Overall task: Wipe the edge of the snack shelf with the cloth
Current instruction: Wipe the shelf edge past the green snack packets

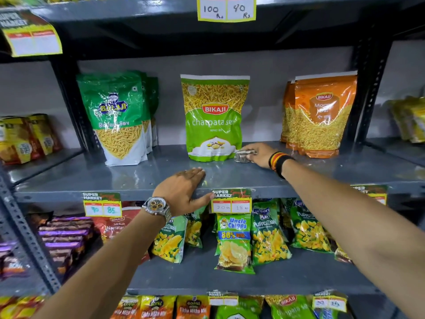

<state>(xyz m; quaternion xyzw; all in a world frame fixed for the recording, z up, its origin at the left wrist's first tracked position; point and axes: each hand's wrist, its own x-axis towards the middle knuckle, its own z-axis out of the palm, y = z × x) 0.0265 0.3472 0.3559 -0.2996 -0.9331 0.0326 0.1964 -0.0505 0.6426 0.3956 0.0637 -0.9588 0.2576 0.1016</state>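
The grey metal snack shelf [138,178] runs left to right across the view, its long front edge facing the person and tilting slightly down toward the right; its painted surface is smooth and faintly glossy. The cloth [244,155], a small crumpled wad of greyish fabric with darker stripes, lies on the shelf top well back from the front edge, just beside the lower right corner of the green Bikaji chatpata sev pouch [213,118]; bunched as it is, its long axis cannot be told. The right hand [257,153] reaches far in, arm nearly straight, palm down on the cloth with the fingers curled over and gripping it; a black, red and yellow wristband [279,162] circles the wrist. The left hand [184,189] rests flat on the front edge of the shelf, fingers extended and held together on top, thumb hooked down over the lip toward a yellow price tag [231,202] marked 20 and 18; it grasps nothing. A steel wristwatch [157,207] with orange subdials sits on that wrist. Glossy plastic pouches stand upright on the shelf: a green Balaji sev pouch [115,116] to the left and an orange Bikaji moong dal pouch [322,116] to the right
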